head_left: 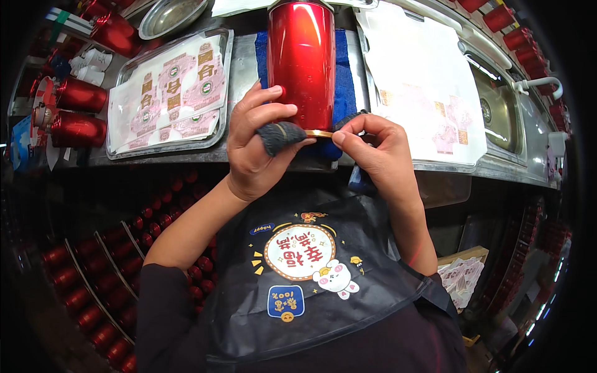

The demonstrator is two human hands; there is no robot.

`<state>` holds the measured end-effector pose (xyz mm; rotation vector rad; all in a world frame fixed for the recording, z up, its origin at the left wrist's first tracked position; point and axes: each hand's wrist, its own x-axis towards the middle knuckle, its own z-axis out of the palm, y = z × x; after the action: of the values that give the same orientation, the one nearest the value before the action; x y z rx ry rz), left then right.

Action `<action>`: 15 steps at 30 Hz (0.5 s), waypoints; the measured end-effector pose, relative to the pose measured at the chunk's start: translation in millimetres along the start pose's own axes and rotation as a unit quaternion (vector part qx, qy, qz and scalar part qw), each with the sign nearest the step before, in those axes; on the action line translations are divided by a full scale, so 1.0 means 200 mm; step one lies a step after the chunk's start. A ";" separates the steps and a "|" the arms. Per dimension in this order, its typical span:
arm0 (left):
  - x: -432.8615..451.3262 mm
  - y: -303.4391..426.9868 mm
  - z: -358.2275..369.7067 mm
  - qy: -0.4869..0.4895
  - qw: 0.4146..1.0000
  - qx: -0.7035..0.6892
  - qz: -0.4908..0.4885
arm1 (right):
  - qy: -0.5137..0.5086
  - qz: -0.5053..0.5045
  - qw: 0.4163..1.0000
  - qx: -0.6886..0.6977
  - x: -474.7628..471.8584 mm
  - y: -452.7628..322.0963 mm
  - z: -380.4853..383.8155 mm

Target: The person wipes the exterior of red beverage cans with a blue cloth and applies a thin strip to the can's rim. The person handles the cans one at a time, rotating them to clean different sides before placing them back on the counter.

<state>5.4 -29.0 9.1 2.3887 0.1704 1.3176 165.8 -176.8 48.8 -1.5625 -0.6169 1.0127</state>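
A glossy red bottle [301, 60] lies on a blue cloth [345, 70], its near end towards me with a thin gold band [319, 133] at the rim. My left hand [261, 135], a dark wrap on its thumb, is at the left of that end; its thumb tip touches the band and its other fingers are spread beside the bottle's side. My right hand [378, 144] pinches the band's right end between thumb and index finger. A dark cloth piece shows by the right fingers, and a blue strip hangs below that hand.
On the left a clear tray [226, 93] holds printed decal sheets [177, 84]. Red bottles [79, 130] stand farther left, near a metal bowl [170, 16]. To the right are a large white sheet [419, 70] and a sink [494, 107]. Racks of red bottles [88, 321] are below.
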 end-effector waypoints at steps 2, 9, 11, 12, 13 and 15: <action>-0.02 -0.01 -0.01 0.015 0.999 -0.023 -0.032 | 0.007 0.014 1.000 -0.005 -0.03 -0.05 0.00; -0.03 -0.01 -0.05 -0.012 1.000 -0.003 -0.023 | 0.017 -0.045 0.999 0.000 -0.05 -0.06 -0.03; 0.00 0.00 -0.06 -0.034 0.999 0.018 -0.002 | 0.014 -0.022 0.999 0.022 -0.03 -0.02 -0.05; 0.01 0.01 -0.07 -0.046 0.998 0.032 0.009 | 0.012 -0.020 1.000 0.010 -0.02 -0.01 -0.05; 0.03 0.01 -0.08 -0.058 0.997 0.046 0.019 | 0.010 -0.017 1.000 -0.003 -0.02 0.00 -0.05; 0.07 0.03 -0.07 -0.068 0.995 0.064 0.047 | 0.019 -0.010 1.000 -0.005 -0.01 0.00 -0.04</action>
<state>1.2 -25.5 28.6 2.6143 0.1074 1.2134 172.2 -182.3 48.5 -1.5776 -0.6109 0.9658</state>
